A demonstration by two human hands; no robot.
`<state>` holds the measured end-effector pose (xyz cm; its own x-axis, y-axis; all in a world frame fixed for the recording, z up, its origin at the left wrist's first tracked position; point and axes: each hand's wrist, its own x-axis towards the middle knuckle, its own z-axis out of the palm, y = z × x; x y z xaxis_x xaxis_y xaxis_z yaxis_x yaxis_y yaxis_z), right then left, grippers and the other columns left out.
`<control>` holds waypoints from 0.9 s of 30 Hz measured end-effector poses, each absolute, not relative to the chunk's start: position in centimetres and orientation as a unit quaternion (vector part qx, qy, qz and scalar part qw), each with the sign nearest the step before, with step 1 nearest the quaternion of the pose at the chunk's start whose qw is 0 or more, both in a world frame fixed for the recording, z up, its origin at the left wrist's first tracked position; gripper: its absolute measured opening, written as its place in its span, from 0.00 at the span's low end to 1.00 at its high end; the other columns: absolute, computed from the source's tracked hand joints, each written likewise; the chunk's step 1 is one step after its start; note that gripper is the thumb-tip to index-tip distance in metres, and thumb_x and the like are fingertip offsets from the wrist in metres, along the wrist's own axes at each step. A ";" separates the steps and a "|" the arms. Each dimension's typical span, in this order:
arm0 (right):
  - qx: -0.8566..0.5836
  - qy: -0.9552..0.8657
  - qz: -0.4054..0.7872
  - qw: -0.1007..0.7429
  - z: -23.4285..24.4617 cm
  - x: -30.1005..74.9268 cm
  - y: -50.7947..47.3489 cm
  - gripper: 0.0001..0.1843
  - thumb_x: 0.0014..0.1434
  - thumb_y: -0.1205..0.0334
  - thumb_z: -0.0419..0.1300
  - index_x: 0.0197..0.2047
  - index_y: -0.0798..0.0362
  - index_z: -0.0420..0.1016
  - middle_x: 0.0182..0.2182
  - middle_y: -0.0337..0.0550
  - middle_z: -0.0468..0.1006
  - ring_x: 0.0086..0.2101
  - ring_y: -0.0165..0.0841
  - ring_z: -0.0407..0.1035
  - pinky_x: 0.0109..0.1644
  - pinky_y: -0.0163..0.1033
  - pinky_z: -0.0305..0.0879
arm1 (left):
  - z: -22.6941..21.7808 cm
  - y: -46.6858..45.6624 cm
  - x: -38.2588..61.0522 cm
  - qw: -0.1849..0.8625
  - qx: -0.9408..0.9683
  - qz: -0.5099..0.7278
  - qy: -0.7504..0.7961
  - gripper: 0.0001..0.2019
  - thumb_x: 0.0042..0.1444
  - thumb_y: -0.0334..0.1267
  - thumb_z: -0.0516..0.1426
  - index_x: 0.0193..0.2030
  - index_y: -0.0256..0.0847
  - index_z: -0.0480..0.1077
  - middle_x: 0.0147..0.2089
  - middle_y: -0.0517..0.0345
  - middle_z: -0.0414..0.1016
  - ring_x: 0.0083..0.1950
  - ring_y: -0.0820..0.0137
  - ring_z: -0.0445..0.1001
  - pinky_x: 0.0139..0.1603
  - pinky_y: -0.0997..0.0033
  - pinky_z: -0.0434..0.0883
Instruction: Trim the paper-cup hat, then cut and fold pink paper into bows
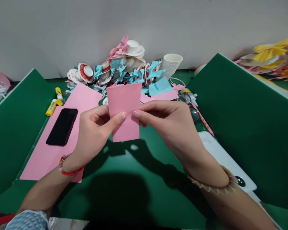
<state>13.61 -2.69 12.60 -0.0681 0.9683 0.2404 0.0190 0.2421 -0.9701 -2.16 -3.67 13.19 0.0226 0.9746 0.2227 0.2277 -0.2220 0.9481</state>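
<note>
Both my hands hold a small pink paper sheet (124, 101) upright above the green table (134, 179). My left hand (92, 131) pinches its left edge with the thumb pressed on the front. My right hand (168, 123) pinches its right edge, thumb on the front as well. The two thumbs nearly meet at the sheet's middle.
A black phone (62, 126) lies on large pink paper sheets (42, 153) at the left. Yellow glue sticks (54, 103) lie beyond it. A heap of paper-plate hats with pink and blue bows (120, 68), white cups (171, 65), a white device (223, 158) and green dividers (249, 121) surround the work area.
</note>
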 end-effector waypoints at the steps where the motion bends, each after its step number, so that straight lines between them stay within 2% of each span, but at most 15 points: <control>1: -0.425 -0.577 0.448 0.534 12.6 13.6 -2.7 0.03 0.46 0.66 0.66 0.23 0.51 0.77 0.20 0.34 0.76 0.22 0.26 0.70 0.26 0.32 0.69 | 13.2 -3.7 -2.2 0.382 0.605 0.494 0.494 0.09 0.49 0.38 0.62 0.22 0.38 0.71 0.21 0.61 0.68 0.28 0.72 0.69 0.26 0.73 0.68; 9: -0.427 -0.575 0.445 0.537 12.3 13.5 -2.7 0.02 0.46 0.64 0.67 0.25 0.52 0.78 0.22 0.36 0.78 0.24 0.27 0.72 0.28 0.33 0.71 | 13.1 -3.7 -2.0 0.393 0.589 0.507 0.491 0.06 0.48 0.37 0.62 0.25 0.38 0.74 0.23 0.60 0.72 0.29 0.71 0.71 0.28 0.72 0.68; 16: -0.437 -0.580 0.432 0.535 12.4 13.5 -2.7 0.03 0.46 0.66 0.67 0.24 0.51 0.78 0.21 0.35 0.78 0.24 0.27 0.72 0.27 0.33 0.70 | 13.4 -3.4 -2.2 0.423 0.588 0.500 0.475 0.05 0.48 0.37 0.62 0.28 0.38 0.74 0.26 0.60 0.72 0.30 0.72 0.70 0.30 0.72 0.68; 18: -0.440 -0.589 0.431 0.523 12.5 13.4 -2.8 0.02 0.46 0.65 0.67 0.24 0.51 0.78 0.22 0.36 0.78 0.24 0.28 0.72 0.27 0.34 0.69 | 13.4 -3.2 -2.3 0.445 0.578 0.506 0.461 0.06 0.50 0.39 0.62 0.28 0.39 0.72 0.25 0.61 0.70 0.28 0.74 0.67 0.28 0.73 0.67; 22: -0.432 -0.601 0.440 0.509 12.4 13.2 -3.0 0.05 0.45 0.61 0.68 0.24 0.53 0.78 0.22 0.38 0.79 0.24 0.29 0.71 0.26 0.34 0.68 | 12.9 -2.8 -2.1 0.445 0.547 0.546 0.453 0.14 0.54 0.43 0.59 0.22 0.39 0.65 0.21 0.64 0.60 0.22 0.77 0.59 0.22 0.74 0.60; 27: -0.431 -0.592 0.448 0.513 12.1 12.8 -3.1 0.08 0.46 0.59 0.67 0.24 0.55 0.77 0.21 0.38 0.78 0.22 0.26 0.68 0.24 0.32 0.66 | 12.2 -2.5 -1.5 0.315 0.563 0.602 0.471 0.17 0.53 0.43 0.61 0.21 0.40 0.59 0.21 0.66 0.54 0.21 0.79 0.53 0.21 0.74 0.56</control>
